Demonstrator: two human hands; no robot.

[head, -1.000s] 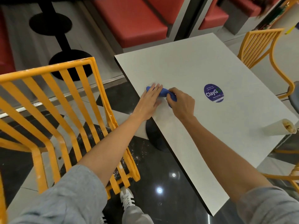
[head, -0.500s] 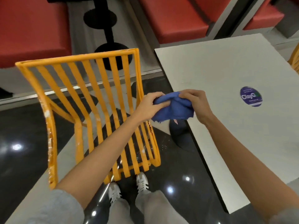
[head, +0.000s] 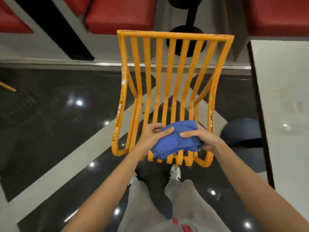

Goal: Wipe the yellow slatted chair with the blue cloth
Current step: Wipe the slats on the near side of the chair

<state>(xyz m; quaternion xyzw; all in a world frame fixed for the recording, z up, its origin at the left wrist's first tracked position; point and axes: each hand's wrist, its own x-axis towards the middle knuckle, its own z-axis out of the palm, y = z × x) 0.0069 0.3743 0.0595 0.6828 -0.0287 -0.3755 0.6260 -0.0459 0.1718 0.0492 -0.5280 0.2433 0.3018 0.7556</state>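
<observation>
Fingers: left hand [head: 151,137] curled round near edge of blue cloth [head: 178,139], thumb on top; right hand [head: 203,139] pinching far side, thumb across top, fingertips hidden beneath. Cloth bunched between both hands, above front of seat of yellow slatted chair [head: 167,97]; contact with slats cannot be confirmed. Handling judgement: cloth soft, light, limp, best gathered into pad under palm. Chair rigid, paint chipped along side rails. Change: half second ago cloth held beside table edge, chair off to left; now chair centred below, cloth over seat.
</observation>
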